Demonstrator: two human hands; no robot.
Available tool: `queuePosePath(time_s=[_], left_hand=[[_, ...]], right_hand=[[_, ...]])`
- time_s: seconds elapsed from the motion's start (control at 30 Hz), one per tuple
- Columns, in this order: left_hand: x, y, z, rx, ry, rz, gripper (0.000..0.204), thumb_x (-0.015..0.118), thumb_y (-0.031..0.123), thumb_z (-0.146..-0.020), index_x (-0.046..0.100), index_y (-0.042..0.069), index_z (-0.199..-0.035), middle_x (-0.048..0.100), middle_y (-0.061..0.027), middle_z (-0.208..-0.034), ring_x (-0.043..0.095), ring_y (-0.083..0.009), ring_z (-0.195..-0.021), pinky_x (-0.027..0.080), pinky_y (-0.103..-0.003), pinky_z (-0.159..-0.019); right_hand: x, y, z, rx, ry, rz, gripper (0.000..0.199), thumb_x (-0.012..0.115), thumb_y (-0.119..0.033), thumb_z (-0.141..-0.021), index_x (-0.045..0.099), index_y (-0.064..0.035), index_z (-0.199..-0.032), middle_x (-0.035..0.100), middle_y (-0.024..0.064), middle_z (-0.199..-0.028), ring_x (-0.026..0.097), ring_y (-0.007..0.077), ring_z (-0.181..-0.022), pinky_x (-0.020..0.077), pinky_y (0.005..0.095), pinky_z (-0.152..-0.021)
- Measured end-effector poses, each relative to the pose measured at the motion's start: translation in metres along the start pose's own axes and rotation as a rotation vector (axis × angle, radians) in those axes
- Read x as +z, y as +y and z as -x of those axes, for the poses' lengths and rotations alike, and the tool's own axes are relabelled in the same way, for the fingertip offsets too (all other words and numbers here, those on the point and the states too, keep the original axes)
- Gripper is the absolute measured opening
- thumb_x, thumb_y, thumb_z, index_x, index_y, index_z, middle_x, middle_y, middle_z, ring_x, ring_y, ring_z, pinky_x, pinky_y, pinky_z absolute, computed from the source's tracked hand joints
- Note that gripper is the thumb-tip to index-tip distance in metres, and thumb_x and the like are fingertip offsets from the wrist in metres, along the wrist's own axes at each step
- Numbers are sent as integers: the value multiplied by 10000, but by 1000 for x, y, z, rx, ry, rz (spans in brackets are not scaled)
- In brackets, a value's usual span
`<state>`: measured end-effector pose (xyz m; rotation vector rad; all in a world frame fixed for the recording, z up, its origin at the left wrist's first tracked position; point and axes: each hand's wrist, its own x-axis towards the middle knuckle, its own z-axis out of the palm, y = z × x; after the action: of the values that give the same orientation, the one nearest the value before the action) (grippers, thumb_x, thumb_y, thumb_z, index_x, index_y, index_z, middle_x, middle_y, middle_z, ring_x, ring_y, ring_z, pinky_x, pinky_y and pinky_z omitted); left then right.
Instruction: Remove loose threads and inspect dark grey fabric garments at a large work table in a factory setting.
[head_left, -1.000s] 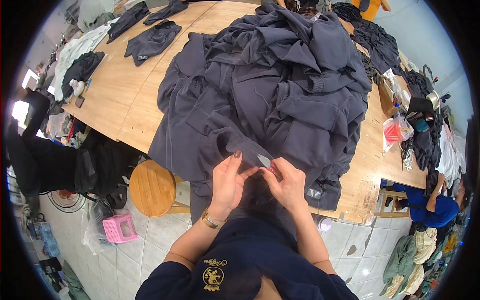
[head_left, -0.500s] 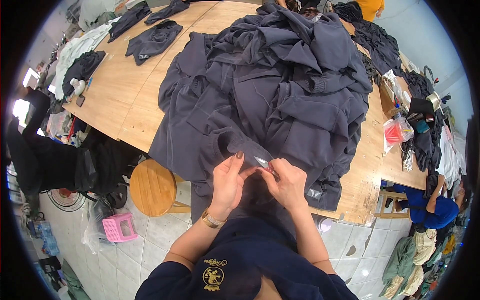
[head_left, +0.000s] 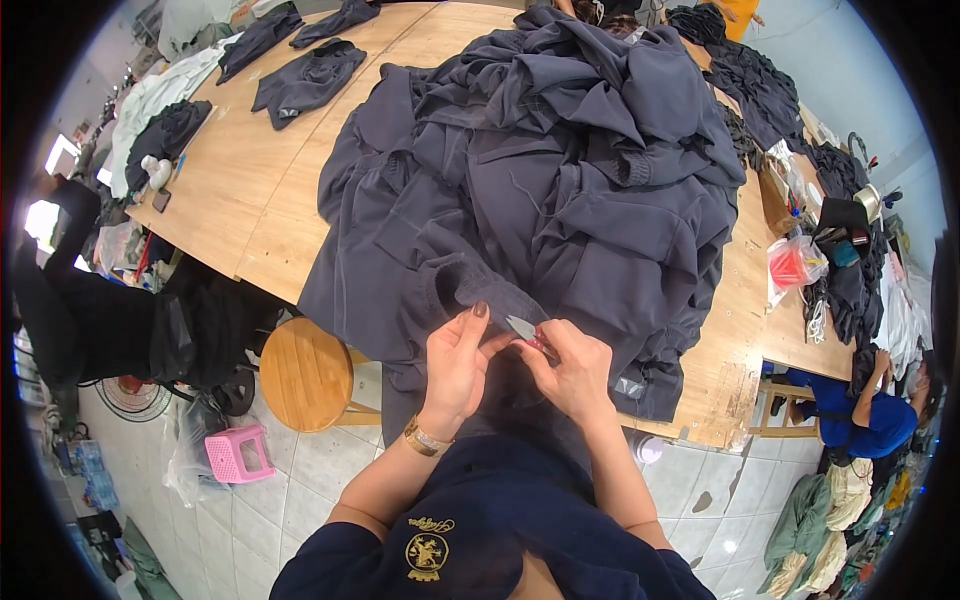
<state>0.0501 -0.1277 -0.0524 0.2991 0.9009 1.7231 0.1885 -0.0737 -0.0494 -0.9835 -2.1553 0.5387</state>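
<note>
A large heap of dark grey garments (head_left: 490,170) covers the table in front of me. My right hand (head_left: 575,365) is closed around small thread snips, whose pale metal blades (head_left: 521,327) poke out above my fingers; a bit of reddish pink shows in the grip. Close beside it, my left hand (head_left: 453,368) has thumb raised and its fingers reaching to the right hand's fingertips. What the left fingers pinch is too small to make out. An elastic cuff (head_left: 447,290) of a dark grey garment lies just beyond both hands.
Wooden table boards (head_left: 270,190) show left of the heap, with smaller garment pieces (head_left: 308,83) at the back. A round wooden stool (head_left: 306,374) and a pink plastic stool (head_left: 240,455) stand at left. On the right a person in blue (head_left: 868,415) sits near another table.
The snips' blades have tilted slightly between my fingers. Both hands stay almost in place. At the far end, the person in yellow has shifted a little.
</note>
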Motion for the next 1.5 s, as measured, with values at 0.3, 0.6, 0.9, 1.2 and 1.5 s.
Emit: queuePosePath(time_s=[0.3, 0.6, 0.9, 1.2, 1.5], left_hand=[[-3, -2, 0, 16, -54, -1, 225, 512, 208, -972, 632, 20, -947, 644, -39, -930, 609, -107, -857, 537, -311, -825], [-8, -17, 1, 193, -8, -196, 161, 599, 121, -922, 632, -23, -859, 552, -21, -871, 553, -98, -817, 496, -266, -780], [-4, -21, 8, 478, -8, -569, 143, 627, 58, -890, 623, -80, -857, 532, -60, -923, 525, -121, -872, 441, -229, -756], [-3, -10, 3, -97, -98, 52, 154, 537, 127, -951, 591, -10, -996, 589, -35, -960, 593, -115, -887, 554, -375, -840], [1, -15, 5, 47, -90, -23, 83, 557, 86, -936, 580, 23, -886, 629, -44, -943, 608, -110, -863, 551, -370, -847]], right_hand=[[0, 2, -2, -30, 72, 29, 252, 722, -272, -773, 570, -72, -750, 553, 49, -636, 552, 228, -485, 403, 313, -455], [10, -4, -9, 403, 163, -723, 211, 707, -101, -824, 510, -32, -850, 428, -61, -630, 367, 7, -550, 303, 176, -484], [9, 3, -20, 568, 173, -799, 40, 575, -67, -920, 585, -29, -922, 521, -64, -759, 422, -8, -626, 326, 156, -535], [13, -1, -18, 516, -1, -902, 169, 619, -150, -915, 596, -7, -828, 478, -86, -683, 369, -12, -611, 293, 167, -515], [12, -1, -18, 493, -30, -784, 163, 617, -145, -908, 611, 11, -863, 529, -64, -673, 436, 3, -637, 348, 179, -549]])
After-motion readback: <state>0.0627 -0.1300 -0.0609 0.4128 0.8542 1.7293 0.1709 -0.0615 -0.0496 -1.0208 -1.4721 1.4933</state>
